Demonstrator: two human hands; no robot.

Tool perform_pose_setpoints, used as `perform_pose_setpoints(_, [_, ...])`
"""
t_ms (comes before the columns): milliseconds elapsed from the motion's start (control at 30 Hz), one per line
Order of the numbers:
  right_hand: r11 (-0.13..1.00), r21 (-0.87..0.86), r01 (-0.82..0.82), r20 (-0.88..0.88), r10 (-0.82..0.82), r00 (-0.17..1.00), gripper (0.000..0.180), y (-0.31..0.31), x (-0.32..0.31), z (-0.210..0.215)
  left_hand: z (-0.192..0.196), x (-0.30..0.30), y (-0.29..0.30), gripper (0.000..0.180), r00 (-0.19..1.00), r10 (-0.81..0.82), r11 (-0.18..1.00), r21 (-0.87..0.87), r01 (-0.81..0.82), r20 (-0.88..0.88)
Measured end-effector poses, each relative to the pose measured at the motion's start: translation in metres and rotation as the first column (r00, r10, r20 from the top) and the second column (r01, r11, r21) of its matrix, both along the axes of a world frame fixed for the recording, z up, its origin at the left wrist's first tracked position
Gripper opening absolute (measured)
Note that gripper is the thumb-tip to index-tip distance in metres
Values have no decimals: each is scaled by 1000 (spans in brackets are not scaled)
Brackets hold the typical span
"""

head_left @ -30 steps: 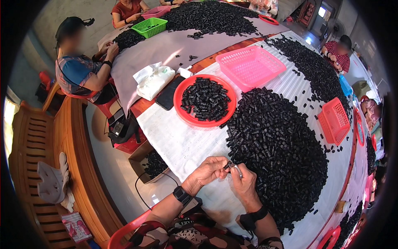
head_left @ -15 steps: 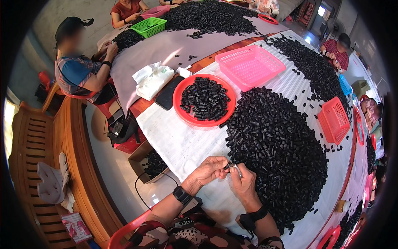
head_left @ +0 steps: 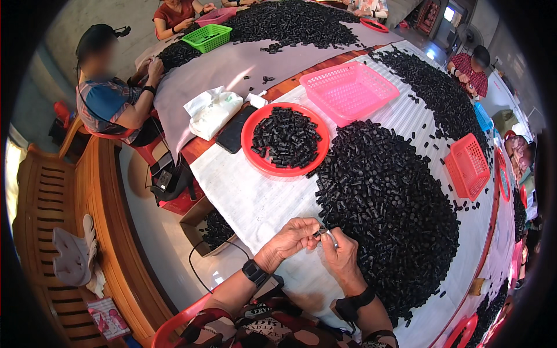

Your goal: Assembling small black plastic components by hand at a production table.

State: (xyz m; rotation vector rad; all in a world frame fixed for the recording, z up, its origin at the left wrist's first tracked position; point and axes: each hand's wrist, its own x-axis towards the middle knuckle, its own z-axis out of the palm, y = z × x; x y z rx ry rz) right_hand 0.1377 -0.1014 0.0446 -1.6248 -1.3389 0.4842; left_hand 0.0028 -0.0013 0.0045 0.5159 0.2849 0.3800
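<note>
In front of me, over the white cloth, my left hand [head_left: 293, 238] pinches a small black plastic piece [head_left: 317, 234] between thumb and fingertips. Close against it, my right hand [head_left: 342, 252] is closed on a small silvery tool [head_left: 332, 236], its tip at the black piece; the fingers cover most of the tool, so its kind does not show. Just right of both hands spreads a big pile of black cylindrical pieces [head_left: 389, 214]. Beyond them stands a round red basin [head_left: 250, 156] with more such pieces inside.
A pink basket [head_left: 348, 110] stands behind the pile, a coral basket [head_left: 467, 168] at right. Left of the basin lie a phone [head_left: 232, 136] and a tissue pack [head_left: 214, 113]. Below the table edge is a carton [head_left: 194, 223]. Other people work around the tables.
Both hands stay at nearly the same spot, still holding the black piece and the silvery tool together. The view has shifted very slightly.
</note>
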Motion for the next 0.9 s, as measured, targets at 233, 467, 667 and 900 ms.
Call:
perform_pose_setpoints(233, [1000,3,-16,15,16,1000,21,0,1,-1,-2,0,-1,21,1000,6,1000,-9,-6,5])
perform_pose_setpoints(467, [1000,-13,0,-13,0,1000,21,0,1,-2,-4,0,0,22,1000,0,1000,-5,0,13])
perform_pose_setpoints(667, [1000,10,23,-31,-23,999,22,1,1,-6,-3,-1,0,22,1000,2,1000,-15,-2,31])
perform_pose_setpoints(900, [999,-35,9,-17,-10,1000,23,0,1,-3,-2,-1,0,19,999,-6,1000,-1,6,49])
